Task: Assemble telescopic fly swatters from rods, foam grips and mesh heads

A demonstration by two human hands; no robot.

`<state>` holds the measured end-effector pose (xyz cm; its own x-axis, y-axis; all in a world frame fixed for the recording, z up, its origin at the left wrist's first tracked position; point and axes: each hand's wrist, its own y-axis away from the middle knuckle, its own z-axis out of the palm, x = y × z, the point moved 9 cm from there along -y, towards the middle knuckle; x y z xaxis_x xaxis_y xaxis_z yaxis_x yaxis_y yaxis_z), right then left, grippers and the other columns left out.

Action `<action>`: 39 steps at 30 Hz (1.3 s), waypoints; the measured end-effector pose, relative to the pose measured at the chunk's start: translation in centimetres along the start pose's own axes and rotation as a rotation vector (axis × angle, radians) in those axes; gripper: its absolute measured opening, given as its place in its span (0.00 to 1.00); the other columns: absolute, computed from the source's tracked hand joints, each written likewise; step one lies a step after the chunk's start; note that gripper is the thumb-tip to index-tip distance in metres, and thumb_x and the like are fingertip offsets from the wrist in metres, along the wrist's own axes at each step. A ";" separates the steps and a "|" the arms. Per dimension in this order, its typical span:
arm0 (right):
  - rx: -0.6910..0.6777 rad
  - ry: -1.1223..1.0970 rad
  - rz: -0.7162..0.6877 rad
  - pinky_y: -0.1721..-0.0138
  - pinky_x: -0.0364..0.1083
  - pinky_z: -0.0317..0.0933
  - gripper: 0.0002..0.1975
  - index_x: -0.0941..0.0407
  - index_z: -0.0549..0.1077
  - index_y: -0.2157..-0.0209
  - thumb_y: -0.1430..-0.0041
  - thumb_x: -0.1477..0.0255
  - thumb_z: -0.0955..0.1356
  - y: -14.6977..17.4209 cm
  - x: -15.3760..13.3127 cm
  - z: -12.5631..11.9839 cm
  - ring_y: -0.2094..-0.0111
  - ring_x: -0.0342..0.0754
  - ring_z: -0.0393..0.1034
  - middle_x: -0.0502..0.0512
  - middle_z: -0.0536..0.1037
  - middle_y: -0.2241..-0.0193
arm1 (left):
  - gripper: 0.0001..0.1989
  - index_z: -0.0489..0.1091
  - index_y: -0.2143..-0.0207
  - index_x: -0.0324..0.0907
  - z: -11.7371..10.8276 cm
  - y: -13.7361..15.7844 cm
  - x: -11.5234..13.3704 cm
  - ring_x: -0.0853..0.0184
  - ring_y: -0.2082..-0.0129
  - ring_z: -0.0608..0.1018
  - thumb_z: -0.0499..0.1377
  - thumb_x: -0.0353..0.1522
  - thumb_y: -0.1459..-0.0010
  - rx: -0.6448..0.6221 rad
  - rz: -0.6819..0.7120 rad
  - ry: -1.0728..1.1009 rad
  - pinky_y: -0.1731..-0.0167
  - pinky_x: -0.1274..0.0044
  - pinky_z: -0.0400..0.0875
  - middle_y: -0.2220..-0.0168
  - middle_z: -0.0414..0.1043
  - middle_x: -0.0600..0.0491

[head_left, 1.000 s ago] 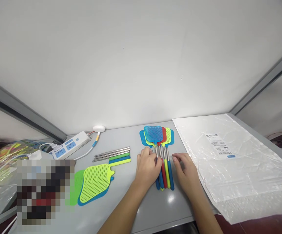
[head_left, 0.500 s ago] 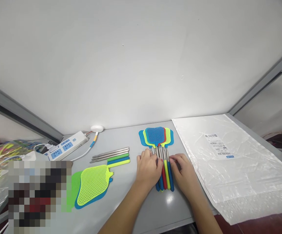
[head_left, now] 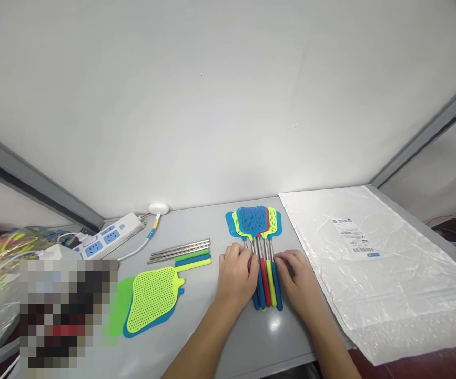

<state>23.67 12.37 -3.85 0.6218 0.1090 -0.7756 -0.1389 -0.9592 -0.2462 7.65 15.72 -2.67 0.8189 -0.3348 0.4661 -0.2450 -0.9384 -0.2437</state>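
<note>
Head cam: L hand (head_left: 236, 269) & R hand (head_left: 299, 278) half-curled, swatter bundle (head_left: 264, 276) btwn; grip unclear.

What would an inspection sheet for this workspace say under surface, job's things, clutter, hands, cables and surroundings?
Surface: grey table; damage: nothing seen.
Job's things: fly swatters bunched, heads overlapping; to their left, loose metal rods, handles and mesh heads.
Clutter: labelled white package at right; blurred patch at lower left, contents unreadable.
Hands: left hand over the bunch's left side; right hand at its right edge, thumb and fingers apart.
Cables: white cable with coloured bands; power strip with a plug inserted.
Surroundings: white wall behind, grey frame at left.
</note>
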 end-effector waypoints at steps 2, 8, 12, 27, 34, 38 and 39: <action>0.009 0.001 -0.001 0.54 0.55 0.64 0.13 0.53 0.75 0.60 0.34 0.63 0.62 0.0 0.1 0.0 0.57 0.56 0.69 0.60 0.74 0.60 | 0.13 0.64 0.73 0.43 -0.3 0.2 0.2 0.63 0.62 0.69 0.48 0.31 0.34 0.006 0.006 0.012 0.61 0.70 0.61 0.66 0.65 0.52; 0.017 0.012 0.000 0.54 0.54 0.63 0.12 0.54 0.74 0.60 0.34 0.64 0.62 0.1 0.4 0.0 0.56 0.55 0.69 0.59 0.73 0.59 | 0.12 0.64 0.72 0.43 -1.7 1.2 1.2 0.63 0.62 0.69 0.49 0.30 0.35 0.027 0.043 0.097 0.61 0.70 0.63 0.65 0.65 0.51; 0.050 -0.002 -0.021 0.54 0.54 0.63 0.12 0.54 0.74 0.61 0.34 0.63 0.63 0.2 0.5 -0.4 0.56 0.54 0.68 0.59 0.74 0.60 | 0.11 0.63 0.71 0.42 -3.2 2.7 0.5 0.64 0.62 0.68 0.49 0.31 0.34 0.039 0.043 0.187 0.61 0.70 0.64 0.63 0.65 0.51; -0.430 0.058 -0.407 0.55 0.53 0.65 0.11 0.49 0.73 0.54 0.33 0.66 0.62 1.1 -14.0 5.5 0.55 0.55 0.70 0.58 0.75 0.56 | 0.07 0.70 0.67 0.42 -10.1 12.1 -7.4 0.57 0.53 0.66 0.54 0.28 0.38 0.342 -0.153 -0.038 0.51 0.63 0.61 0.53 0.69 0.47; -0.671 0.525 -0.686 0.62 0.49 0.61 0.14 0.56 0.75 0.60 0.31 0.73 0.59 -2.4 -18.3 13.5 0.62 0.52 0.71 0.58 0.75 0.63 | 0.16 0.68 0.47 0.44 -8.6 11.2 -7.3 0.53 0.42 0.63 0.52 0.33 0.36 0.222 -0.180 -0.118 0.41 0.55 0.55 0.40 0.65 0.50; -0.664 0.615 -0.732 0.64 0.47 0.58 0.14 0.57 0.75 0.63 0.32 0.73 0.59 -5.4 -18.9 17.6 0.62 0.52 0.71 0.59 0.75 0.64 | 0.25 0.56 0.36 0.44 -7.7 11.0 -7.3 0.52 0.34 0.55 0.49 0.39 0.33 0.148 -0.191 -0.155 0.37 0.48 0.46 0.34 0.57 0.52; -0.677 0.612 -0.739 0.64 0.47 0.57 0.13 0.57 0.76 0.62 0.33 0.73 0.60 -5.8 -18.9 18.7 0.62 0.52 0.71 0.59 0.75 0.64 | 0.25 0.55 0.35 0.44 -7.5 11.1 -7.4 0.52 0.34 0.54 0.48 0.40 0.33 0.136 -0.194 -0.163 0.37 0.48 0.46 0.33 0.56 0.52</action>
<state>-1.70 20.73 1.41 0.6722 0.7307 -0.1191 0.7344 -0.6785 -0.0171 -5.01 7.17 -2.39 0.9191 -0.1216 0.3748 -0.0126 -0.9598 -0.2806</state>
